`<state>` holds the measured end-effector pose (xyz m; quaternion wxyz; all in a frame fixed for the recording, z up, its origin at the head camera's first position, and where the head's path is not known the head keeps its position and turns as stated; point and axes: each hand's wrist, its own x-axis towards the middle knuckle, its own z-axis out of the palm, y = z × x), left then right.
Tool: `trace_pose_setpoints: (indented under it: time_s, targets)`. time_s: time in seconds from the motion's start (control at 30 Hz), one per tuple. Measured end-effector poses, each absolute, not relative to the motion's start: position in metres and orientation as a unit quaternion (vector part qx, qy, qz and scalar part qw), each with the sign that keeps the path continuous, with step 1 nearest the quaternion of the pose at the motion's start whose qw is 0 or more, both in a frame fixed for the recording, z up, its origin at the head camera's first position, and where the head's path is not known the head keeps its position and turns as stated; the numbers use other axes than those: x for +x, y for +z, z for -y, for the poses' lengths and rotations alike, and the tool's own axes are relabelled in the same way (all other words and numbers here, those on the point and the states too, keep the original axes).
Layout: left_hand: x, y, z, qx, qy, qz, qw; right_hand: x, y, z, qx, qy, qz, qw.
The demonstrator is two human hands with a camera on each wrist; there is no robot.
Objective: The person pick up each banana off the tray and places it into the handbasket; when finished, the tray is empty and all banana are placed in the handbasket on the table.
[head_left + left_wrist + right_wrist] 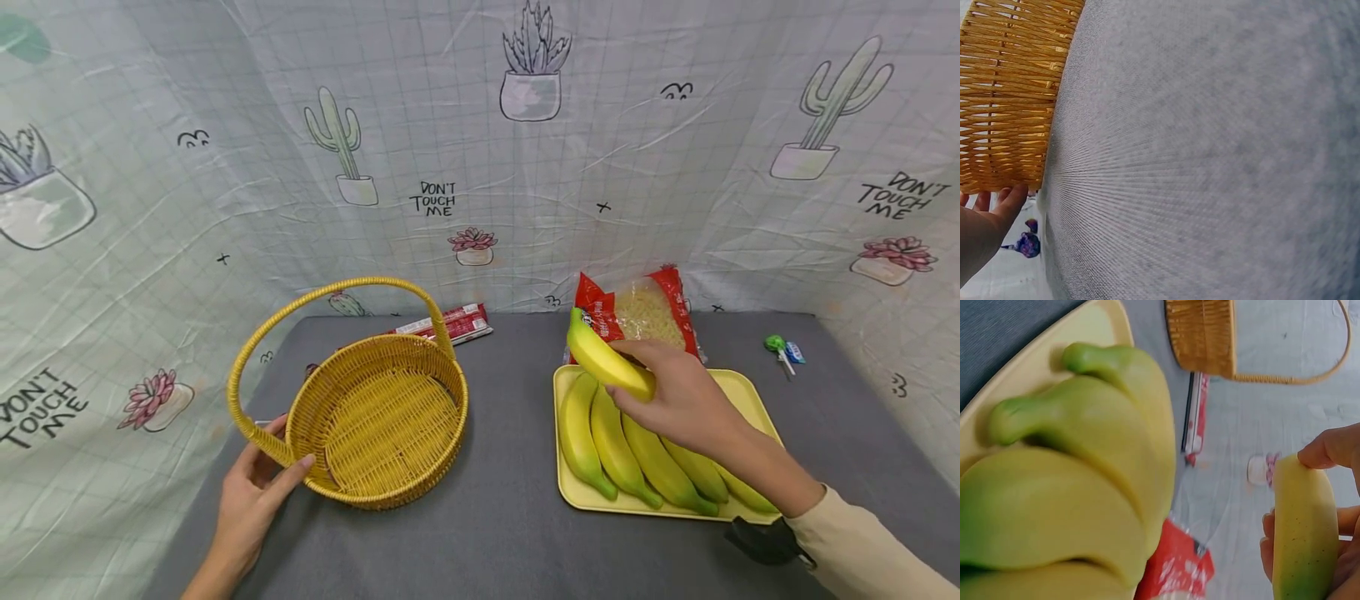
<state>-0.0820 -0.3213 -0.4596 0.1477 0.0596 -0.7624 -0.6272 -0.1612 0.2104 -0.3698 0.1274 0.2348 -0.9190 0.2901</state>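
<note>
My right hand [675, 396] grips a yellow banana [609, 360] with a green tip, raised above a pale yellow tray [738, 392]. Several more bananas [615, 442] lie side by side on that tray; the right wrist view shows their green ends close up, with the held banana [1304, 531] between thumb and fingers. On the left, my left hand [251, 492] holds the rim of a yellow wicker basket [393, 425] near the foot of its tall handle, thumb over the edge. Nothing lies inside the basket. In the left wrist view, fingertips touch the basket's woven side [1010, 106].
Behind the tray stands a red and clear bag of pasta [645, 312]. A red and white packet [457, 323] lies behind the basket, partly hidden. Toward the right are a green lollipop [776, 346] and a blue-wrapped sweet [795, 353]. A printed curtain [480, 158] encloses the grey table [513, 467].
</note>
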Motion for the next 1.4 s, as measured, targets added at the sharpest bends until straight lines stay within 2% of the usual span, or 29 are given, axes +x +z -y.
trace_pose_setpoints:
  time_s: [0.53,1.03,1.23,1.4]
  targets:
    - [-0.084,-0.458,0.317,0.053,-0.626,0.764,0.149,-0.175,-0.347,-0.144,0.352,0.283,0.886,0.102]
    - [-0.088,-0.457,0.319,0.06,-0.621,0.766,0.153,-0.205,-0.33,-0.067,0.526,0.216,0.823,0.008]
    - [-0.086,-0.459,0.319,0.071,-0.607,0.778,0.148,-0.214,-0.323,-0.029,0.593,0.156,0.788,-0.058]
    - [-0.082,-0.462,0.321,0.075,-0.616,0.772,0.14,-0.219,-0.314,0.002,0.631,0.137,0.759,-0.086]
